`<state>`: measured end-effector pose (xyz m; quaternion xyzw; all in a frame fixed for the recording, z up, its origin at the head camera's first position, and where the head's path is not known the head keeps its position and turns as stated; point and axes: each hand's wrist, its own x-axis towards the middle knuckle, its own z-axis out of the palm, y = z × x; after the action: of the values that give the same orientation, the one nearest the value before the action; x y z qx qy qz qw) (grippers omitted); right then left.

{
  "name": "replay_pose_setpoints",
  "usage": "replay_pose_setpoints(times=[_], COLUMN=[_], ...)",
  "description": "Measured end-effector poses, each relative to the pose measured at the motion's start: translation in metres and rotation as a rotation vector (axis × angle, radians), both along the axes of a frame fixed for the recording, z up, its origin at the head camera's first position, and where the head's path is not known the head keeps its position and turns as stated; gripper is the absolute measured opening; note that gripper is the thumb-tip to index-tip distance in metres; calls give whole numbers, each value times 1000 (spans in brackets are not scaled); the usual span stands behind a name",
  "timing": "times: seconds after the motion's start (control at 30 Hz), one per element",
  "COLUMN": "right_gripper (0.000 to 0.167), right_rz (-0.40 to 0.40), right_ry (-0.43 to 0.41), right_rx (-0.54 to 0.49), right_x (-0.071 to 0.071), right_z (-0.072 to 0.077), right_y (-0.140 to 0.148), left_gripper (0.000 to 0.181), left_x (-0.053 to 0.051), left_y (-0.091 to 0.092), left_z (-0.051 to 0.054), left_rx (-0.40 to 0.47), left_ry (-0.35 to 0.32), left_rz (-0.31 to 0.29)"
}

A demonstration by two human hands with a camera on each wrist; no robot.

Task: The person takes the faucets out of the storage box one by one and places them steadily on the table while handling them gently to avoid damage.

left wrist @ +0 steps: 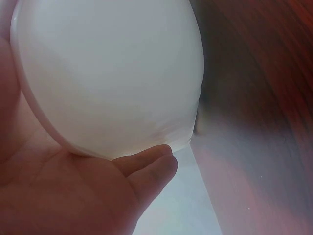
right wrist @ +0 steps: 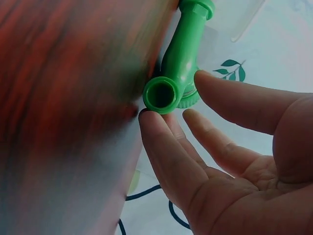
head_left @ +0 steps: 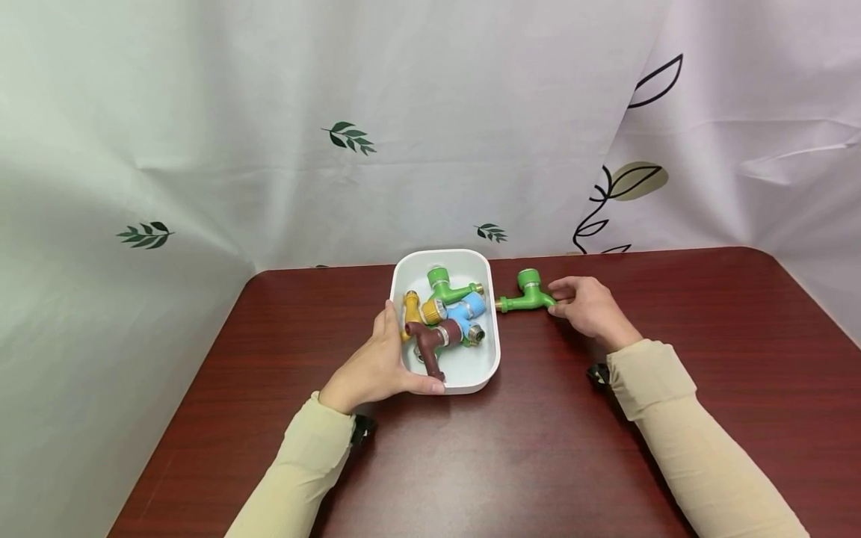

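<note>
The left hand (head_left: 374, 363) holds the white tub (head_left: 474, 366) at its eight o'clock, thumb spread wide, while the right hand (head_left: 584, 305), fingers parted, meets the green tap (head_left: 528, 300) at the tub's three o'clock, whether pinching I cannot tell.

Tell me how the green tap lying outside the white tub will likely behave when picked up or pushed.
The green tap should stay stiff, since its body looks like moulded plastic. Its glossy surface might feel slightly slippery. With its knob jutting out from the body, it probably won't roll far.
</note>
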<state>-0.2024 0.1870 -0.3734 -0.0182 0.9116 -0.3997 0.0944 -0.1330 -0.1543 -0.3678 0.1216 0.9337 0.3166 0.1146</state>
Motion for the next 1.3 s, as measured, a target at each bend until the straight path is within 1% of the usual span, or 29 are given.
replay_pose_setpoints(times=[0.17,0.47,0.57,0.73,1.0,1.17,1.3], right_gripper=[43,44,44,44,47,47,48], right_rz=[3,30,34,39,39,50,62], right_ry=[38,103,140,212,255,300,342], right_rx=[16,24,23,5,-44,-56,-30], right_x=[1,5,8,13,20,24,27], right_z=[2,10,13,18,26,28,27], right_y=[-1,-6,-8,-13,-24,-30,-34], left_gripper=[155,155,155,155,156,155,155], left_x=[0,0,0,-1,-1,-1,-1], left_y=[0,0,0,0,0,0,0], left_z=[0,1,1,0,-1,-1,0], left_rx=[-1,-2,-5,-9,-14,-12,-11], left_ry=[-6,-5,-6,-5,-3,-3,-4], left_rz=[5,7,8,4,1,1,-1])
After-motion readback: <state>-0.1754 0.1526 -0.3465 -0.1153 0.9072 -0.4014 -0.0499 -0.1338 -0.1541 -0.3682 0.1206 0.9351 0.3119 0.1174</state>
